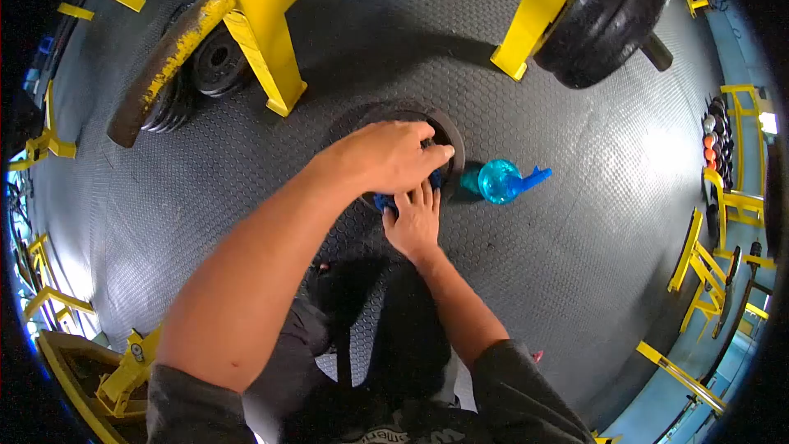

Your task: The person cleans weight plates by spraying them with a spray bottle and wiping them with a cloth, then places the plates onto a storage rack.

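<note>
A dark round weight plate [454,136] lies on the floor in front of me, its middle mostly hidden by my hands. My left hand [382,156] reaches across the top of it, palm down. Its fingers are bent and apart, and two fingertips show near the plate's right inner side; I cannot tell whether they touch it. Just below, my right hand [416,220] presses a dark blue cloth [383,202] against the plate, fingers over the fabric. To the right stands a translucent blue spray bottle [498,182] with a blue nozzle.
Yellow rack legs [275,57] stand ahead on the dark textured floor [575,255]. A black weight plate [604,16] hangs on the rack's right side. More plates [220,62] sit at the left, beside a worn yellow bar [168,66]. Yellow equipment [699,271] lines the right wall.
</note>
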### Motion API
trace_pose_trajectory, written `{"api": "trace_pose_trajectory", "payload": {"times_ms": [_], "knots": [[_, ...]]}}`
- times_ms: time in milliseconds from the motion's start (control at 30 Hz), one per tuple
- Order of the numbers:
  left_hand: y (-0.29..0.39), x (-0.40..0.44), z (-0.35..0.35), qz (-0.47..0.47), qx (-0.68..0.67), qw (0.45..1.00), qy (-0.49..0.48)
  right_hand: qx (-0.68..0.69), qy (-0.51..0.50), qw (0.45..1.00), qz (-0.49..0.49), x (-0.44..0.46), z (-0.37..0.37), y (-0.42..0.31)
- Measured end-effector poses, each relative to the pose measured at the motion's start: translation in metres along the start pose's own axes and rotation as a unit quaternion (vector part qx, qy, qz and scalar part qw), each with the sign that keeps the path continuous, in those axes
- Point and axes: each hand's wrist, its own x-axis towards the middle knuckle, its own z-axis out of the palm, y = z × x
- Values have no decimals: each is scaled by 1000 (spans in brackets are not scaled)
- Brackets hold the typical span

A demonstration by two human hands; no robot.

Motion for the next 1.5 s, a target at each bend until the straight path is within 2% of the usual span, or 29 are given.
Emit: {"api": "trace_pose_trajectory", "payload": {"times_ms": [67,167,267,367,400,433,500,533,600,633,700,733,767,833,900,933,967,1000,1033,1100,1133,1200,1300,1367,1400,1500], "knots": [[-9,4,0,-6,-4,1000,21,-168,37,985,-24,-4,2,-3],[-27,10,1,-34,-29,999,19,-211,85,973,50,18,-3,38],[-59,36,6,-89,86,992,6,-207,130,966,90,53,13,47],[-89,57,20,-86,99,991,25,-154,92,984,18,21,17,39],[-100,60,23,-61,67,995,34,-161,71,984,-28,4,7,38],[-112,63,27,-39,32,998,43,-172,55,983,-33,-1,-3,40],[-131,63,24,-133,99,986,-33,-213,-28,968,126,-7,-22,46],[-134,57,26,-168,112,979,-13,-181,48,963,193,6,-19,58],[-133,55,20,-208,125,970,16,-165,49,971,165,54,-15,57],[-130,59,20,-196,115,974,-12,-145,56,975,160,71,-10,56],[-121,58,26,-173,109,978,-49,-242,115,963,10,83,19,62],[-114,57,26,-151,105,982,-38,-186,104,975,55,79,19,64],[-108,57,21,-130,102,986,-22,-188,113,974,56,72,13,60],[-110,66,22,-125,100,987,-13,-126,28,989,77,45,-5,53],[-110,66,20,-124,91,988,-11,-147,19,987,68,48,-21,44],[-110,62,14,-134,89,987,-25,-110,-18,969,223,65,-30,29],[-110,60,11,-144,89,985,-41,-67,-55,924,372,82,-33,17],[-113,62,12,-141,94,985,-42,-73,-13,942,326,93,-22,20],[-118,66,17,-141,92,985,-36,-110,59,978,166,99,4,59],[-120,67,24,-143,93,985,-36,-170,137,975,46,100,21,56],[-121,66,26,-145,89,985,-32,-169,138,975,48,92,17,55],[-122,65,22,-150,83,985,-22,-128,33,989,68,72,-2,51],[-127,66,20,-160,69,984,-34,-125,64,985,103,95,5,58],[-129,68,23,-153,49,987,1,-143,112,975,128,121,26,58],[-132,72,27,-154,51,987,-3,-167,152,973,43,125,37,50],[-134,77,31,-146,30,989,-1,-49,28,990,-125,116,24,37]]}}
